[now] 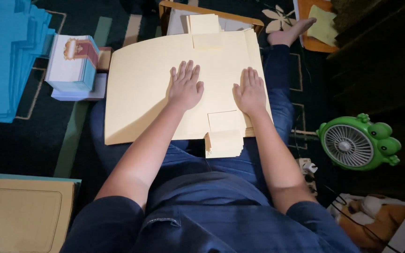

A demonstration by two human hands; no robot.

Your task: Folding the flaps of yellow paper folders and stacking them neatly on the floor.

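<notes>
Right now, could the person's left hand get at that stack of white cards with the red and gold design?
Probably yes. The left hand lies flat on the cream folder sheet, and the card stack sits just beyond that sheet's left edge, with nothing standing between them.

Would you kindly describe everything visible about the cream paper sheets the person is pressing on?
The cream paper sheets form a stack of large die-cut blanks, matte and stiff-looking, like thin card. Rectangular tabs jut out at the near and far edges. The stack lies flat across the seated person's lap, its left part curving slightly and lit unevenly. The left hand and right hand both rest palm down on top, fingers spread. Its far edge meets a wooden tray.
</notes>
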